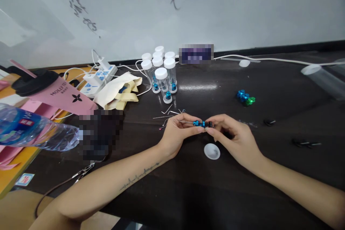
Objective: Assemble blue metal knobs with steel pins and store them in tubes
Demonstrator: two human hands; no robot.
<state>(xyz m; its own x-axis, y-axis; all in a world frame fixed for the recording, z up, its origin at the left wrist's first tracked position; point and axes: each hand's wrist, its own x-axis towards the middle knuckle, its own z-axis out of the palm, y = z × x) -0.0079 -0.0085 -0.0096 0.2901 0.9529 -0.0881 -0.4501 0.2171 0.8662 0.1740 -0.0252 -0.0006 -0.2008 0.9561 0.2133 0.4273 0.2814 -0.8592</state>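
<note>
My left hand [176, 133] and my right hand [233, 134] meet over the dark table [188, 187], fingers pinched from both sides on a thin pin strung with small blue beads [201, 123]. A black piece sits at the right end of the beads, against my right fingertips. A white cap [212, 151] lies on the table just below the hands. Several loose metal pins [168, 113] are scattered just behind my left hand.
Several white-capped clear vials [161, 75] with blue beads stand at the back. Blue and green beads [245, 97] lie to the right, small black parts [303, 143] further right. A power strip [98, 77], paper bag [121, 91], pink cup [54, 93] and water bottle [32, 129] crowd the left.
</note>
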